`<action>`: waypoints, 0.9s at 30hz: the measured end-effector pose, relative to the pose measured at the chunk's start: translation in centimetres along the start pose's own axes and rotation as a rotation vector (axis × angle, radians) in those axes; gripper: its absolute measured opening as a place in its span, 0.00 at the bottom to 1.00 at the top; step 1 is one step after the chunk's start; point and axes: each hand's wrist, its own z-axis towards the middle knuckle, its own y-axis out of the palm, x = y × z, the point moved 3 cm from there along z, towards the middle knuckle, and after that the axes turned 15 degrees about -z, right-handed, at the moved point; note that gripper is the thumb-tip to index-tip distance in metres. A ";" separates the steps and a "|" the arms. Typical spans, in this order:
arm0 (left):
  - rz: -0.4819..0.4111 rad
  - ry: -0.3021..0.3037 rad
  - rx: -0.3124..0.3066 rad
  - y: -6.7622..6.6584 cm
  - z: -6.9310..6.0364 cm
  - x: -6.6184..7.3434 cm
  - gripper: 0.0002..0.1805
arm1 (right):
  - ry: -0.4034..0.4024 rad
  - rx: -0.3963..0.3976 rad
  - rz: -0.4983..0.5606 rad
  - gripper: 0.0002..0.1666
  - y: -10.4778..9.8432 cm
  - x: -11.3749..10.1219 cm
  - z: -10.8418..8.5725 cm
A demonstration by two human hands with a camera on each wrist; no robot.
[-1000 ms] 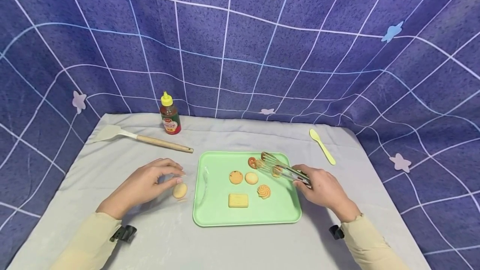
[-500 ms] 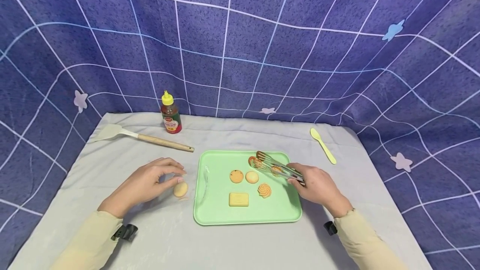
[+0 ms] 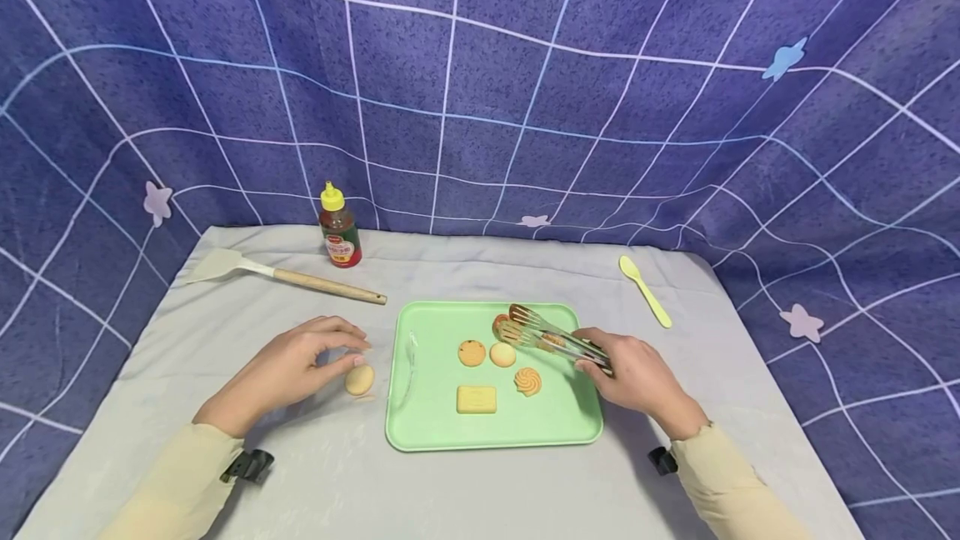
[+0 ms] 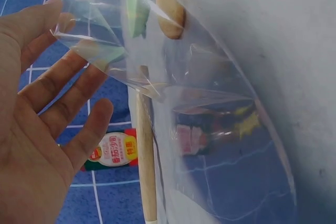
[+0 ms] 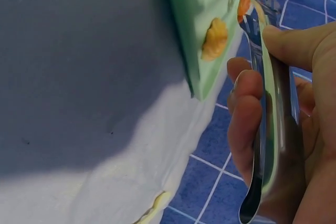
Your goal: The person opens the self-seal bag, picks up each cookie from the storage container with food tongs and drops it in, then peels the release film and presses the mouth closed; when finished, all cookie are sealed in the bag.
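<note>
Metal tongs (image 3: pixel 562 342) are gripped in my right hand (image 3: pixel 641 373), their jaws apart over the back right of the green tray (image 3: pixel 442 437). Beneath them lie a red-centred cookie (image 3: pixel 499 323) and another cookie, both partly hidden. Nearby on the tray are a pale round cookie (image 3: pixel 502 355), a speckled one (image 3: pixel 472 352), a swirled one (image 3: pixel 528 382) and a rectangular biscuit (image 3: pixel 476 399). Left of the tray, my left hand (image 3: pixel 300 369) holds the edge of a clear plastic bag (image 4: pixel 210 82) between thumb and fingers; a round cookie (image 4: pixel 171 11) shows through the bag.
A spatula with a wooden handle (image 3: pixel 322 284) lies at the back left, in front of a sauce bottle with a yellow cap (image 3: pixel 341 240). Towards the back right rests a yellow spoon (image 3: pixel 645 292). A patterned blue curtain (image 3: pixel 480 107) surrounds the cloth-covered table.
The right hand and tongs have shifted left over the tray, and the tong tips now stand wider apart than half a second ago. My left hand stays in place.
</note>
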 end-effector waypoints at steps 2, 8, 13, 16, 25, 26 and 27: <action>-0.007 -0.001 -0.002 0.0 0.1 0.0 0.10 | -0.023 0.016 0.013 0.25 -0.3 -0.4 0.0; -0.011 -0.007 -0.003 0.0 0.2 0.0 0.09 | -0.129 0.046 0.069 0.27 -1.4 -3.2 0.7; -0.008 -0.015 0.000 0.0 0.2 0.1 0.09 | -0.200 0.035 0.095 0.26 -1.6 -5.7 1.4; -0.011 -0.013 0.004 0.0 0.2 0.2 0.09 | -0.241 0.027 0.102 0.25 -1.3 -7.3 2.1; -0.003 -0.012 0.005 0.1 0.2 0.1 0.10 | -0.334 -0.048 0.085 0.24 0.2 -11.1 4.9; 0.000 -0.011 0.005 0.1 0.3 0.1 0.10 | -0.339 -0.058 0.086 0.24 0.3 -11.4 5.3; 0.000 -0.011 0.004 0.1 0.3 0.1 0.10 | -0.344 -0.068 0.087 0.24 0.4 -11.7 5.6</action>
